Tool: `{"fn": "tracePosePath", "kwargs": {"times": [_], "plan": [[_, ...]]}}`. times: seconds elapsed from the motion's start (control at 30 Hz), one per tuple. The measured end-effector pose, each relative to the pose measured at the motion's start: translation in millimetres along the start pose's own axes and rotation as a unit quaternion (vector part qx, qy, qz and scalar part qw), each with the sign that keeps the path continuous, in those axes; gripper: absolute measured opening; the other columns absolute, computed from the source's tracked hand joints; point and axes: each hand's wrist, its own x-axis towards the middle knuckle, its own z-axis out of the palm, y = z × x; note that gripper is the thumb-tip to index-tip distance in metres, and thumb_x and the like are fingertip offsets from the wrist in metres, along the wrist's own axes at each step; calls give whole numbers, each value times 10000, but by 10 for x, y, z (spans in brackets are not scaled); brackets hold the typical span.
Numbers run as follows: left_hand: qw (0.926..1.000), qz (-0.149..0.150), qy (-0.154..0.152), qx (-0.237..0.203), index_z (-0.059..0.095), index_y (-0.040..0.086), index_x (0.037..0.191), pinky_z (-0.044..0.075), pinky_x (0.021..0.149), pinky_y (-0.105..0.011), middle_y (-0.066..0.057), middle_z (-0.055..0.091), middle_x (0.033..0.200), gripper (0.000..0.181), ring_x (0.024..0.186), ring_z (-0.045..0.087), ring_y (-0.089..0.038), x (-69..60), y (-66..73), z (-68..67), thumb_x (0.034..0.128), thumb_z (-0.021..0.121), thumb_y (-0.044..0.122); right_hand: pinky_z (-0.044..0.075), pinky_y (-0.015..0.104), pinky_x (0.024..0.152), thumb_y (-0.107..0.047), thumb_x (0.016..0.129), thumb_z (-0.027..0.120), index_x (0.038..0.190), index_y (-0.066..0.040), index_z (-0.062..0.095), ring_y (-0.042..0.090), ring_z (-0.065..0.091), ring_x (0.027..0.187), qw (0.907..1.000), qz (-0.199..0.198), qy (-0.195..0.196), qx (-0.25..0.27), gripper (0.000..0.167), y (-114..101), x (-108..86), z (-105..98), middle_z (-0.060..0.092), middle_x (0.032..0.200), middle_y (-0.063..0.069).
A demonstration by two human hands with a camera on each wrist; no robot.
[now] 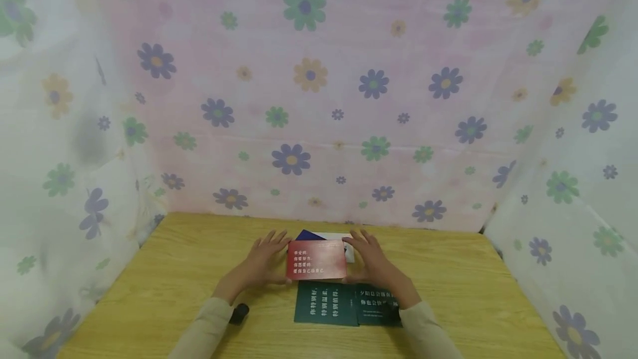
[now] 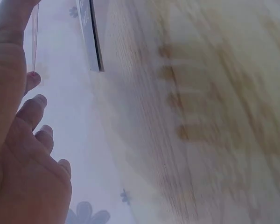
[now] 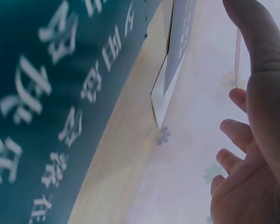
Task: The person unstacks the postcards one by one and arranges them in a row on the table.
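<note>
Held the red card point(image 1: 316, 259) above the table point(image 1: 164, 281), with the left hand point(image 1: 261, 259) at one short side and the right hand point(image 1: 371, 262) at the other. Grasped it at the corners with the nearest fingers of each, the rest loose and clear of it. Had a blue card point(image 1: 305, 234) and a white card point(image 1: 333, 235) behind, partly hidden, plus a first green card point(image 1: 326, 303) and a second green card point(image 1: 374, 303) side by side, nearer the body.

Called, most likely, for matched pressure from both sides: firm enough against slipping, too light to bow so thin a sheet. Seemed best done with both hands level, to avoid twisting the lettering askew. Needed care, too, around the right sleeve point(image 1: 428, 328), close enough to the second green card to drag it.
</note>
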Motion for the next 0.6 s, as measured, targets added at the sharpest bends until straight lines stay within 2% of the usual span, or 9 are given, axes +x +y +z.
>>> {"fn": "tracePosePath", "kwargs": {"times": [0.13,0.33,0.6], "plan": [[10000,79,57,2,437,10,1525,128,1183,-741,-208,315,1636,1021,1521,176,-502,-93,20,-30,715,925,394,146,712,1198,-399,715,928,1495,-25,475,516,165,1513,9999,54,-104,45,976,-109,-51,9,330,1620,242],[9998,146,101,-7,425,0,1529,125,1182,-743,-210,315,1636,1020,1523,170,-496,-230,26,-22,719,926,364,197,711,1188,-415,726,921,1523,-12,438,482,124,1536,9997,69,-222,-41,1015,-232,-124,53,287,1649,209],[9993,251,242,-108,416,-20,1525,152,1131,-796,-249,332,1613,1020,1491,190,-549,-424,3,-9,715,923,336,127,695,1213,-477,782,862,1542,2,388,474,80,1549,9984,-47,-562,-87,1016,-302,-148,161,225,1667,221]]}}
